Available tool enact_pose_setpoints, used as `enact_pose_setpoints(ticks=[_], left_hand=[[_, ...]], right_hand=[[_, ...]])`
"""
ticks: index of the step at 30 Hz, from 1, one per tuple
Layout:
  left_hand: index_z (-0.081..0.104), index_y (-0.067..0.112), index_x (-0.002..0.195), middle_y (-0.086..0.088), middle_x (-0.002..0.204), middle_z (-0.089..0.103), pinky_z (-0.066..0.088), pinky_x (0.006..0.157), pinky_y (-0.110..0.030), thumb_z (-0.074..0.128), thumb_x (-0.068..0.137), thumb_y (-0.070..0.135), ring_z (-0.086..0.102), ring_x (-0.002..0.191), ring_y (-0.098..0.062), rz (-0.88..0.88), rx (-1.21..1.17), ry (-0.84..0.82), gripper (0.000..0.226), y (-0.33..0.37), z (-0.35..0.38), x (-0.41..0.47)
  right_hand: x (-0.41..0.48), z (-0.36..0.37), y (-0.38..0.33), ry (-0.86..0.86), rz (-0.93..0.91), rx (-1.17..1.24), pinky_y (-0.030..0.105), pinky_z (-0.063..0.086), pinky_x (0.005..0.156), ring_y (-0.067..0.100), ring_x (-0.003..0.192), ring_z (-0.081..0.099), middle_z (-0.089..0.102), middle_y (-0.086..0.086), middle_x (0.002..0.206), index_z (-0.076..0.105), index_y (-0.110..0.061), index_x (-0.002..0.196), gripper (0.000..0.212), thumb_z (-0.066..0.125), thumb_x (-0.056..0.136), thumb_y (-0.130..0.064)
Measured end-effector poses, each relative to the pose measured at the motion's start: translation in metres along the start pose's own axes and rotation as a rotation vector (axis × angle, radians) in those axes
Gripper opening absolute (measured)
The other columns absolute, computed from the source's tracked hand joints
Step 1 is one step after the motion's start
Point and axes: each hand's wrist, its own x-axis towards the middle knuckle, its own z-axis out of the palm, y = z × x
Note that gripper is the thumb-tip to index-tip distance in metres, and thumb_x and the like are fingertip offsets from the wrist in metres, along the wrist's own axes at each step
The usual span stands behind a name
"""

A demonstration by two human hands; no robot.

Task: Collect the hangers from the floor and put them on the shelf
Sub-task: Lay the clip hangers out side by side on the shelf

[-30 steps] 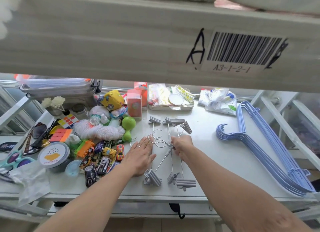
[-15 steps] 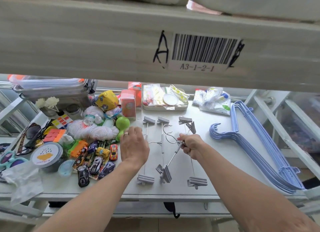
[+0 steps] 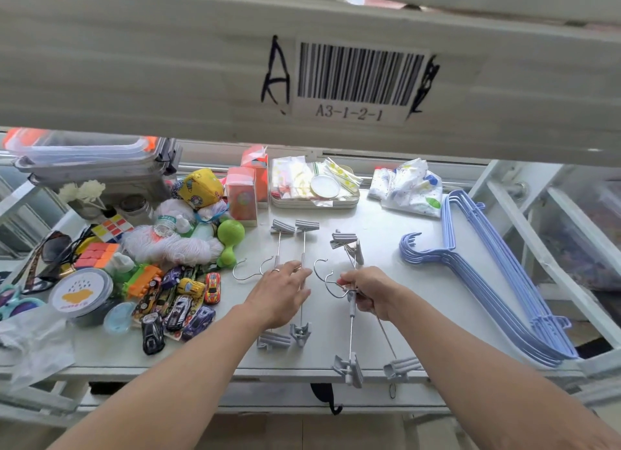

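Right hand [image 3: 369, 293] pinches 2 clip hangers [image 3: 351, 315] at their hooks; left hand [image 3: 282, 290], fingers spread, presses 2 more flat just beside. Slide both pairs parallel on the shelf [image 3: 386, 248].

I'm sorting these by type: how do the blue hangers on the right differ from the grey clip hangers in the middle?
The blue hangers are plain one-piece frames with blue hooks; the clip hangers are thin metal rods with grey clips at both ends and bare wire hooks. The blue ones lie nested in one tight stack, untouched; the clip ones are spread out under the left hand and right hand. Both lie flat on the shelf.
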Motion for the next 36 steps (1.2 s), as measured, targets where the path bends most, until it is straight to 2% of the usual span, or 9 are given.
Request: enact_pose_setpoints(ticks=[4, 7, 13, 15, 18, 24, 28, 33, 36], left_hand=[[0.036, 0.031, 0.145, -0.001, 0.155, 0.032, 0.028, 0.108, -0.04, 0.032, 0.099, 0.045, 0.036, 0.136, -0.026, 0.009, 0.04, -0.003, 0.048, -0.005, 0.005, 0.0], [0.038, 0.034, 0.141, 0.003, 0.153, 0.034, 0.029, 0.105, -0.04, 0.033, 0.098, 0.048, 0.037, 0.134, -0.024, 0.034, 0.097, 0.008, 0.045, -0.005, 0.003, 0.003], [0.042, 0.029, 0.136, 0.005, 0.156, 0.033, 0.022, 0.11, -0.04, 0.036, 0.097, 0.049, 0.032, 0.138, -0.023, 0.003, -0.016, -0.037, 0.045, -0.011, 0.003, 0.005], [0.038, 0.03, 0.141, 0.006, 0.156, 0.032, 0.021, 0.111, -0.04, 0.035, 0.097, 0.05, 0.032, 0.138, -0.023, 0.0, -0.029, -0.043, 0.049, -0.012, 0.002, 0.005], [0.034, 0.03, 0.146, 0.005, 0.155, 0.035, 0.021, 0.11, -0.039, 0.036, 0.097, 0.049, 0.034, 0.137, -0.024, 0.009, -0.038, -0.038, 0.052, -0.01, 0.001, 0.004], [0.048, 0.024, 0.133, -0.004, 0.128, 0.057, 0.028, 0.105, -0.039, 0.037, 0.095, 0.054, 0.043, 0.123, -0.026, 0.025, 0.056, -0.056, 0.05, -0.009, -0.002, 0.007], [0.042, 0.032, 0.139, 0.003, 0.145, 0.045, 0.018, 0.105, -0.042, 0.004, 0.086, 0.061, 0.037, 0.134, -0.024, 0.108, 0.227, -0.067, 0.072, -0.014, 0.012, 0.003], [0.038, 0.032, 0.141, -0.004, 0.15, 0.04, 0.018, 0.112, -0.042, 0.025, 0.094, 0.058, 0.027, 0.14, -0.031, 0.019, 0.163, -0.076, 0.055, -0.012, 0.011, 0.004], [0.025, 0.034, 0.148, 0.004, 0.162, 0.017, 0.015, 0.114, -0.042, 0.028, 0.096, 0.056, 0.021, 0.143, -0.028, 0.016, 0.158, -0.056, 0.056, -0.007, 0.017, 0.003]], right_hand=[[-0.025, 0.027, 0.01, -0.088, -0.05, -0.046, 0.021, 0.029, 0.044, 0.009, 0.043, 0.038, 0.047, -0.001, 0.055, 0.064, -0.017, 0.069, 0.02, 0.081, 0.078, -0.022], [-0.038, 0.046, 0.023, -0.116, -0.088, -0.142, 0.018, 0.022, 0.041, 0.009, 0.038, 0.031, 0.039, -0.004, 0.049, 0.054, -0.02, 0.063, 0.036, 0.089, 0.068, -0.024], [-0.046, 0.046, 0.038, -0.328, -0.005, -0.101, 0.026, 0.02, 0.052, 0.01, 0.052, 0.032, 0.047, 0.006, 0.066, 0.075, -0.008, 0.092, 0.05, 0.096, 0.052, -0.027], [-0.05, 0.044, 0.041, -0.358, -0.032, -0.106, 0.026, 0.025, 0.052, 0.009, 0.053, 0.04, 0.058, 0.007, 0.073, 0.077, -0.008, 0.094, 0.039, 0.092, 0.061, -0.021], [-0.055, 0.044, 0.044, -0.309, -0.117, -0.166, 0.024, 0.024, 0.045, 0.008, 0.045, 0.037, 0.056, -0.003, 0.053, 0.079, -0.002, 0.092, 0.021, 0.085, 0.075, -0.013], [-0.052, 0.053, 0.037, -0.159, -0.3, -0.389, 0.026, 0.051, 0.056, 0.012, 0.056, 0.061, 0.069, 0.005, 0.062, 0.077, 0.0, 0.074, 0.029, 0.094, 0.064, -0.021], [-0.051, 0.066, 0.027, -0.048, -0.298, -0.714, 0.033, 0.057, 0.059, 0.013, 0.057, 0.06, 0.068, 0.001, 0.059, 0.078, -0.006, 0.07, 0.035, 0.093, 0.053, -0.032], [-0.048, 0.053, 0.021, -0.1, -0.248, -0.636, 0.033, 0.049, 0.055, 0.016, 0.06, 0.058, 0.068, 0.004, 0.063, 0.079, -0.008, 0.076, 0.039, 0.093, 0.058, -0.04], [-0.045, 0.032, 0.013, -0.034, -0.215, -0.47, 0.024, 0.037, 0.045, 0.018, 0.054, 0.051, 0.06, 0.004, 0.055, 0.077, -0.007, 0.079, 0.036, 0.086, 0.073, -0.041]])
